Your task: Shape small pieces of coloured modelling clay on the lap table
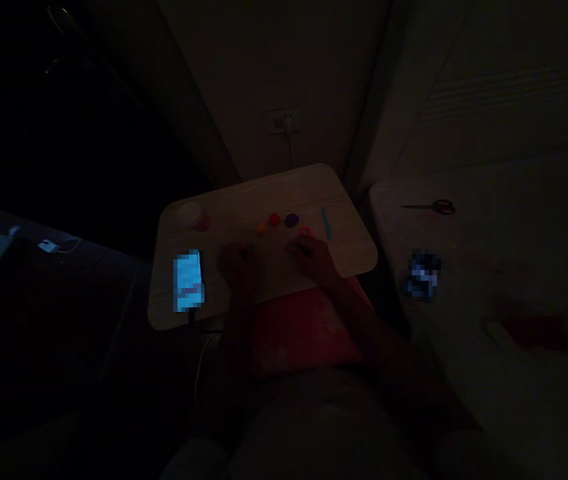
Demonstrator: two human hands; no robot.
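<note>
The scene is very dark. My left hand (pixel 238 263) rests over the small wood-grain table (pixel 244 193), its fingers curled in; whatever they may hold is hidden. To its right, my right hand (pixel 314 259) has its fingers bent together, and I cannot make out what is between them. Just beyond the right hand lies a small pinkish-red ring-like piece (pixel 307 231). Farther back sit a red lump (pixel 275 219), a purple lump (pixel 291 219) and an orange lump (pixel 262 228), looking like modelling clay. A teal stick-shaped tool (pixel 327 223) lies to the right of them.
At the table's left stand a pale round tub (pixel 191 215) and a reddish piece (pixel 203 223). A lit phone (pixel 189 281) with a cable lies nearer. On the pale surface at right are scissors (pixel 437 207) and a blurred-out device (pixel 423 275). Someone's limb (pixel 544 331) shows beyond.
</note>
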